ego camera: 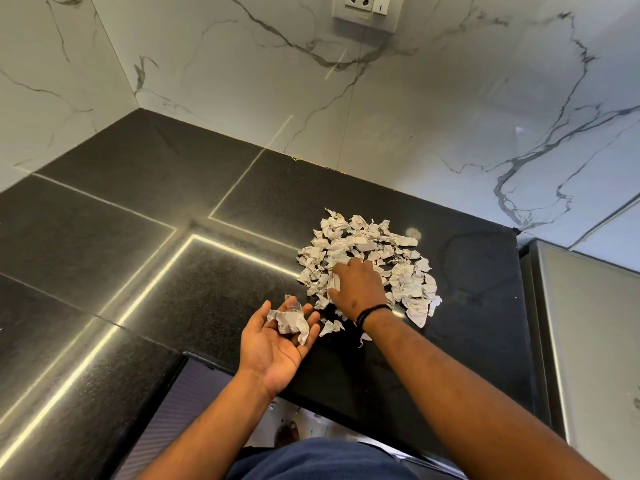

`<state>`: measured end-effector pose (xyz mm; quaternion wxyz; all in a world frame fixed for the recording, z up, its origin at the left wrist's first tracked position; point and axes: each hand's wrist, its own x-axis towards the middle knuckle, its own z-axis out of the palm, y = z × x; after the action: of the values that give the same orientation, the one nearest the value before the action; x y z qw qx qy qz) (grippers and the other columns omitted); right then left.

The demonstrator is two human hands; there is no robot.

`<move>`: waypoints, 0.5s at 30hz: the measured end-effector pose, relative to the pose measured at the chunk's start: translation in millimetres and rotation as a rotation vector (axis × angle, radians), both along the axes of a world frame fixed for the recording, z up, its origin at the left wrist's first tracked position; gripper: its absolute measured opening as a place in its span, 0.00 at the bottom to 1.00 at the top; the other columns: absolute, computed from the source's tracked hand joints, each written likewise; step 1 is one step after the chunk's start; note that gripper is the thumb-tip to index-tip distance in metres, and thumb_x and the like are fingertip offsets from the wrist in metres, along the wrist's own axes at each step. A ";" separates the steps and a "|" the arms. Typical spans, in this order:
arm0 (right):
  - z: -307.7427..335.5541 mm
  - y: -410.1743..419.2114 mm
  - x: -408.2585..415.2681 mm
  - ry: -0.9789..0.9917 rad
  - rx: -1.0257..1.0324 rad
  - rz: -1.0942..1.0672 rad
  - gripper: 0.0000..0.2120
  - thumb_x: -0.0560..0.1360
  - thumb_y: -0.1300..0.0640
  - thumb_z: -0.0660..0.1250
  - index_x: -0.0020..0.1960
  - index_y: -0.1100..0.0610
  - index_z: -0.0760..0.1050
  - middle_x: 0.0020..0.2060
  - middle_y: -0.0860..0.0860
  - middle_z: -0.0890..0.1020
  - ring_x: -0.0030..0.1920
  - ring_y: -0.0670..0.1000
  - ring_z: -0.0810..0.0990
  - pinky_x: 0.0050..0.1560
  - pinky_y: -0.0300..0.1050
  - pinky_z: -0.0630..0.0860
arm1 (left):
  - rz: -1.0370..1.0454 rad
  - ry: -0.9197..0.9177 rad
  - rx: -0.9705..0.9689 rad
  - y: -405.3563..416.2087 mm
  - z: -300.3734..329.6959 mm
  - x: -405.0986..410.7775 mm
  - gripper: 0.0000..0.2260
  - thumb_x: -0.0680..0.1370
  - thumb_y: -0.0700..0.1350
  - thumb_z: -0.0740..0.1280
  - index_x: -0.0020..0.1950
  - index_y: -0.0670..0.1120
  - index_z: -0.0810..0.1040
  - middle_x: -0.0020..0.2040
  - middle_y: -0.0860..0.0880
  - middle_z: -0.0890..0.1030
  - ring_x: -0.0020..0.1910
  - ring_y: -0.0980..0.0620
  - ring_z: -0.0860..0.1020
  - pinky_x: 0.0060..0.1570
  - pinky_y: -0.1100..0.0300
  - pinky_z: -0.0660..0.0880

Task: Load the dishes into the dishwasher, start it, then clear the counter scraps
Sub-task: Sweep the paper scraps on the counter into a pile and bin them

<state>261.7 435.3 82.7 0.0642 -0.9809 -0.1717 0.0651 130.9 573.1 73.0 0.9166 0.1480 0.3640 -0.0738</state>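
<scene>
Our left hand (277, 344) cups a few torn scraps, palm up, beside the paper pile (367, 261).

The scraps look light, soft and crumpled, apt to scatter, so we judge them best raked inward and scooped from the pile's edges. Our right hand (356, 289) lies palm down on the pile's near side, fingers curled into the paper, on the black counter (138, 237).

Gleaming under strip-light reflections: black granite counter (138, 209). Backing it: white veined marble wall (381, 116), wall socket (365, 10) near top.
</scene>
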 end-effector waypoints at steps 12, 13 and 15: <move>0.2 -9.2 1.6 -0.112 0.535 -0.193 0.04 0.75 0.62 0.70 0.44 0.55 0.82 0.41 0.49 0.82 0.44 0.50 0.79 0.49 0.45 0.77 | 0.013 0.018 -0.004 5.7 -7.4 3.6 0.23 0.81 0.56 0.62 0.69 0.43 0.77 0.63 0.35 0.81 0.64 0.36 0.78 0.68 0.44 0.72; 9.0 -7.9 -2.4 -0.106 0.627 -0.230 0.04 0.74 0.62 0.71 0.43 0.55 0.82 0.39 0.48 0.82 0.42 0.48 0.79 0.47 0.43 0.77 | 0.015 0.018 -0.003 6.2 -8.2 4.2 0.23 0.81 0.56 0.62 0.69 0.43 0.77 0.63 0.35 0.81 0.65 0.36 0.78 0.68 0.44 0.72; 28.1 -1.7 -14.2 -0.066 0.792 -0.278 0.04 0.74 0.62 0.73 0.43 0.54 0.82 0.38 0.45 0.82 0.39 0.42 0.79 0.43 0.35 0.76 | 0.014 0.011 -0.004 6.1 -8.8 6.0 0.23 0.81 0.57 0.62 0.69 0.43 0.78 0.64 0.35 0.80 0.65 0.35 0.78 0.68 0.43 0.71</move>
<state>247.5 433.6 110.8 0.4388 -0.8959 -0.0516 -0.0465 136.9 579.3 64.2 0.9154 0.1434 0.3698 -0.0688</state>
